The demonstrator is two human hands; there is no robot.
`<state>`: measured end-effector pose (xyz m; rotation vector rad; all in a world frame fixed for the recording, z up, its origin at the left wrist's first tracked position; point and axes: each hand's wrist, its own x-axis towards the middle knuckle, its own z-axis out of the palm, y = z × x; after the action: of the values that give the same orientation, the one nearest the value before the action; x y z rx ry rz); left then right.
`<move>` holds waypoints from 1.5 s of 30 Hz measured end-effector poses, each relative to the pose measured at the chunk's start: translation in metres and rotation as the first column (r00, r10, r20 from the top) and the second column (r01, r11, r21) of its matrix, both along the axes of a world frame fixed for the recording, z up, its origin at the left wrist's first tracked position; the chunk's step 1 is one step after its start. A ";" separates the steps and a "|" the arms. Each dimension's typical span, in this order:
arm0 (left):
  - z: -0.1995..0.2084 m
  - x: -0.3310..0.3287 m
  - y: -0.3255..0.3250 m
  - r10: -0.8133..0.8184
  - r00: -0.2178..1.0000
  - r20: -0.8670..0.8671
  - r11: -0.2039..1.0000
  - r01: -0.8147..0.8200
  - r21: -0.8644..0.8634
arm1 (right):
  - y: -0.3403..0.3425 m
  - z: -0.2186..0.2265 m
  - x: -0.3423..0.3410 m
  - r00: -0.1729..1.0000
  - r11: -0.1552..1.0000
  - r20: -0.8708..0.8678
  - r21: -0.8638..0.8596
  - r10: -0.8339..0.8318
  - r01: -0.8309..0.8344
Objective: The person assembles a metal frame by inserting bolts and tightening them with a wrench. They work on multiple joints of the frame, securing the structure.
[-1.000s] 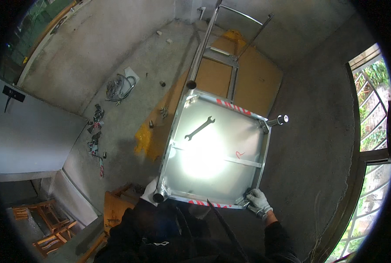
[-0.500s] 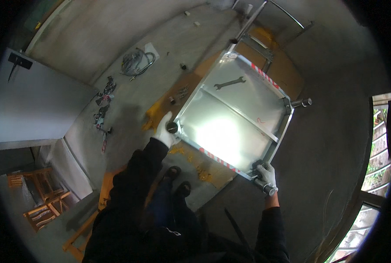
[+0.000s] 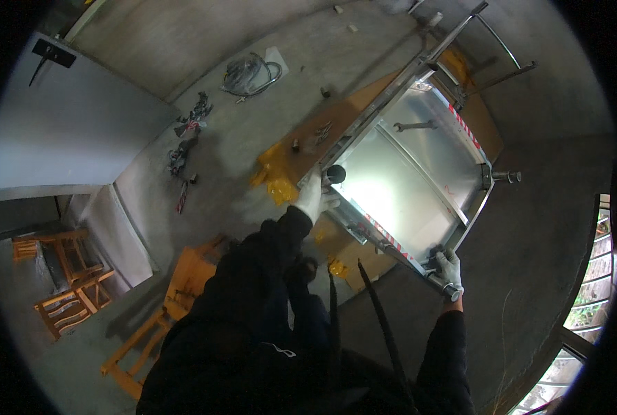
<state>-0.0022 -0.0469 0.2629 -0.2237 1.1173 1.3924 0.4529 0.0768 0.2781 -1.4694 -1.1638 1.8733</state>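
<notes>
A shiny stainless-steel table frame (image 3: 398, 187) lies with its underside up, tilted before me. It has a cross brace, short round legs and red-and-white tape along two edges. My left hand (image 3: 312, 197), in a white glove, is closed round its near left corner beside a dark-ended leg (image 3: 334, 173). At the near right corner my gloved right hand (image 3: 449, 268) grips the frame by another leg (image 3: 443, 285); its fingertips are partly hidden. An open-ended wrench (image 3: 415, 126) rests on the panel between the brace and the far edge.
Cardboard (image 3: 336, 121) with yellow plastic (image 3: 277, 176) and small bolts (image 3: 323, 132) lies under and left of the frame. A bagged hose (image 3: 253, 77) and wrapped parts (image 3: 178, 158) lie on the floor. Wooden chairs (image 3: 73, 290) and a wooden stool (image 3: 191, 277) stand left. Windows (image 3: 592, 277) are at right.
The frame has shifted right and tilted, so more of its left side shows. Both hands moved with it, keeping their hold. The whole view has also swung, moving the floor items rightward in it.
</notes>
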 end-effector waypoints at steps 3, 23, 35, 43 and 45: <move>0.016 0.022 -0.065 0.018 0.998 -0.062 0.999 -0.021 -0.039 | 0.004 0.005 0.007 0.998 0.995 0.056 -0.094 0.041 -0.036; 0.075 -0.095 -0.112 -0.377 0.907 -0.188 0.828 0.421 0.370 | -0.141 0.144 -0.371 0.839 0.858 0.282 0.091 0.465 -0.506; -0.140 -0.332 0.034 -0.320 0.940 -0.114 0.947 0.323 0.002 | -0.037 -0.114 -0.649 0.837 0.941 0.458 0.007 0.299 -0.340; -0.252 -0.346 0.089 -0.161 0.975 0.151 0.952 0.194 -0.236 | 0.142 -0.400 -0.610 0.735 0.968 0.636 0.223 -0.237 0.120; -0.259 -0.346 0.090 -0.243 0.959 0.147 0.902 0.279 -0.330 | 0.181 -0.448 -0.597 0.614 0.988 0.778 0.153 -0.133 0.020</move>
<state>-0.3484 0.0431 0.0043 -0.3799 1.2540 0.9288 -0.1446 0.2582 -0.1702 -2.3241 -1.5089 1.0115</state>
